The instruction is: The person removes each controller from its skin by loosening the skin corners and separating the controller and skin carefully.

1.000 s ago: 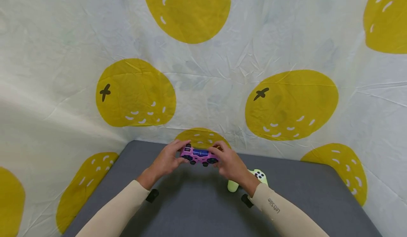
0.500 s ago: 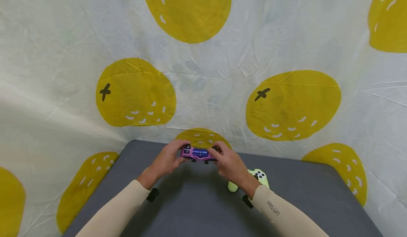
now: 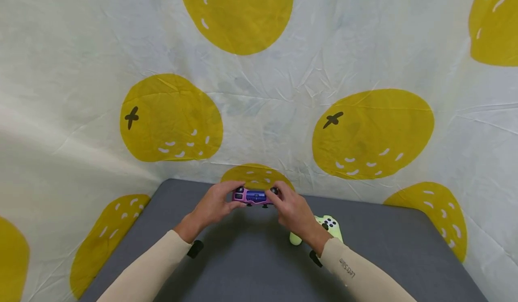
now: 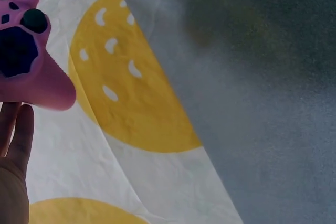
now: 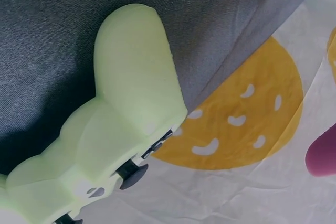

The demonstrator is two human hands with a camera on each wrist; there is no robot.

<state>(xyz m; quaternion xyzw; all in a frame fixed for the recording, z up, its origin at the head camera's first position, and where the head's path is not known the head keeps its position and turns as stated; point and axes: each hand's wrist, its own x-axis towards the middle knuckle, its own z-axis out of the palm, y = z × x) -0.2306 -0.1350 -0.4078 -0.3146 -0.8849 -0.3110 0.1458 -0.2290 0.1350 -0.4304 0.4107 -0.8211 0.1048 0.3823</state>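
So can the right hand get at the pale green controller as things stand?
Probably not yet: the right hand grips the pink controller. If the left hand took that alone, likely yes: the pale green controller lies on the table near the right wrist, nothing seen resting on it.

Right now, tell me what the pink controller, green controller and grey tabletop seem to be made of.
Pink controller: probably plastic, satin; it looks moulded, with soft shading. Green controller: likely matte plastic; smooth curves, no sharp glints. Grey tabletop: apparently matte woven cloth on top; a fine grain shows, though what lies underneath is hidden.
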